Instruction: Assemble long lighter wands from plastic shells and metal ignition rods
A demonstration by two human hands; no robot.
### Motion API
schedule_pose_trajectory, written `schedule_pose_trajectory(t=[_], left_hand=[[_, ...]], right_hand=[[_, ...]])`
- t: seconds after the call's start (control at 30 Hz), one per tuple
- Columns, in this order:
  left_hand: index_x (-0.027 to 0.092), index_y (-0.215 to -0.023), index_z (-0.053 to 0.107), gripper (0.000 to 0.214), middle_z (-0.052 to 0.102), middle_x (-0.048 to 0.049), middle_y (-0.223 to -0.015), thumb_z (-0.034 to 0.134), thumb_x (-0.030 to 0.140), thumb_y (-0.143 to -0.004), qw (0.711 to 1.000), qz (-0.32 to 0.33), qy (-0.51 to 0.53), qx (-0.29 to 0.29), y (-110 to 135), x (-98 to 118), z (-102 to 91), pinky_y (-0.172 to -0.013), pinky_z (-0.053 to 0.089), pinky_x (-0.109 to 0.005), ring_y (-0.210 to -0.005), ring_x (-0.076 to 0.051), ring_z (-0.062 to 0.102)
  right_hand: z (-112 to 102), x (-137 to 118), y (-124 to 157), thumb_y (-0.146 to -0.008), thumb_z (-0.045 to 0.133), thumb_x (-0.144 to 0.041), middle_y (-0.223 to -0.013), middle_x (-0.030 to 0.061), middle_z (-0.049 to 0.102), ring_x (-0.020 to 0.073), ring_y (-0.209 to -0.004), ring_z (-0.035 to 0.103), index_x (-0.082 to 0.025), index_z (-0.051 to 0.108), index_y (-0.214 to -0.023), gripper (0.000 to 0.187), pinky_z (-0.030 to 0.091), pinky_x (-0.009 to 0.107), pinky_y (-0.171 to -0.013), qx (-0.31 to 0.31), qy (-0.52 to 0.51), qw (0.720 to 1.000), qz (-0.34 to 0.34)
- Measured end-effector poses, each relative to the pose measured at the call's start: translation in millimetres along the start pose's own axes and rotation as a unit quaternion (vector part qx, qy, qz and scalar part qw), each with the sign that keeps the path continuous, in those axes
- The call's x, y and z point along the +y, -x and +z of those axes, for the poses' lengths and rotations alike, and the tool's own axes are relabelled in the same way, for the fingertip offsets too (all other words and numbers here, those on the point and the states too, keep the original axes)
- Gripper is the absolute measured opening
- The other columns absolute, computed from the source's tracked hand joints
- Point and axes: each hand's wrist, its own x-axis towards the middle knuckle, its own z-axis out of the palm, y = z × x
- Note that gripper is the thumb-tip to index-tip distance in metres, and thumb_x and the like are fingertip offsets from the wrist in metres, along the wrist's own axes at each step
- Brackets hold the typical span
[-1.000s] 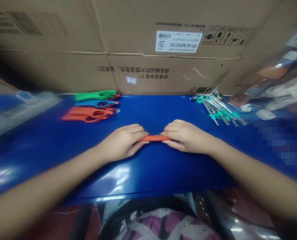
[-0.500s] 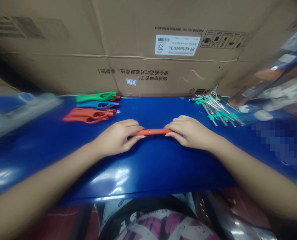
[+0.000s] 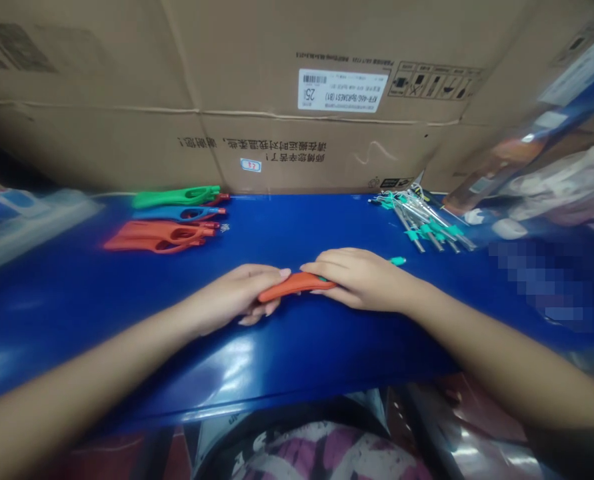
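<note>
Orange handle [image 3: 291,287] is held by left hand [image 3: 244,291] and right hand [image 3: 361,279].

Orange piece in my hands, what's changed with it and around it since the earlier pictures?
The orange piece has been turned: its broader, curved side shows instead of the thin edge, and its left end dips lower. The left hand has shifted its grip; a teal tip now shows beyond the right hand. Both hands still hold the piece. The coloured handles and metal rods stayed piled.
</note>
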Motion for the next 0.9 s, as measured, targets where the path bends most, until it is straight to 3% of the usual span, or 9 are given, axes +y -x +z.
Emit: schedule_pose_trajectory(t=[0.07,0.2,0.27,0.33,0.53,0.73,0.9], left_hand=[[0.02,-0.109,0.068,0.04,0.062,0.0008,-0.071,0.053,0.055,-0.098,0.984,0.084,-0.153,0.039,5,0,2.9,-0.047,0.041,-0.021,-0.051,-0.01,0.051],[0.025,-0.119,0.067,0.033,0.071,-0.0032,-0.101,0.055,0.048,-0.1,0.874,0.231,-0.42,0.077,11,-4,5.3,-0.077,0.05,-0.028,-0.087,-0.019,0.067],[0.024,-0.122,0.066,0.032,0.071,-0.0044,-0.103,0.05,0.045,-0.103,0.835,0.256,-0.48,0.08,10,-9,5.0,-0.076,0.049,-0.029,-0.089,-0.02,0.067],[0.023,-0.12,0.066,0.033,0.071,-0.0048,-0.1,0.047,0.044,-0.105,0.814,0.27,-0.508,0.077,8,-12,4.5,-0.072,0.048,-0.028,-0.086,-0.02,0.068],[0.022,-0.109,0.069,0.035,0.071,-0.0038,-0.093,0.045,0.046,-0.106,0.795,0.285,-0.53,0.068,2,-14,2.3,-0.069,0.049,-0.027,-0.081,-0.02,0.068],[0.021,-0.127,0.067,0.043,0.074,-0.0082,-0.11,0.043,0.049,-0.106,0.774,0.306,-0.55,0.068,-4,-13,-14.2,-0.083,0.053,-0.032,-0.095,-0.023,0.07],[0.02,-0.127,0.068,0.044,0.075,-0.0085,-0.111,0.045,0.05,-0.105,0.782,0.303,-0.542,0.056,-5,-7,-28.7,-0.085,0.053,-0.032,-0.098,-0.024,0.071]], right_hand=[[0,-2,-1,-0.105,0.047,-0.033,-0.106,0.0122,0.071,0.023,-0.094,0.066,-0.013,0.063,-0.126,0.033,0.053,0.036,-0.081,-0.004,-0.009,1.0,0.004],[1,-3,-2,-0.105,0.048,-0.036,-0.105,0.0113,0.07,0.0227,-0.093,0.066,-0.014,0.064,-0.125,0.034,0.053,0.036,-0.078,-0.016,-0.034,0.999,0.014],[2,-3,-1,-0.105,0.048,-0.04,-0.106,0.0115,0.07,0.0226,-0.094,0.067,-0.013,0.065,-0.125,0.037,0.054,0.035,-0.078,-0.028,-0.048,0.998,0.014],[3,-4,0,-0.106,0.047,-0.04,-0.107,0.0122,0.071,0.0223,-0.095,0.067,-0.013,0.065,-0.124,0.037,0.054,0.035,-0.08,-0.038,-0.06,0.997,0.011],[5,-6,0,-0.107,0.044,-0.036,-0.108,0.0125,0.073,0.022,-0.097,0.067,-0.013,0.068,-0.117,0.034,0.054,0.037,-0.088,-0.07,-0.073,0.995,0.021],[-6,-2,0,-0.104,0.05,-0.039,-0.106,0.011,0.074,0.0217,-0.09,0.068,-0.015,0.069,-0.12,0.035,0.049,0.035,-0.081,-0.083,-0.032,0.995,0.046],[-16,2,2,-0.102,0.053,-0.03,-0.093,0.007,0.076,0.02,-0.078,0.066,-0.016,0.074,-0.107,0.025,0.043,0.033,-0.073,-0.116,0.0,0.989,0.088]])
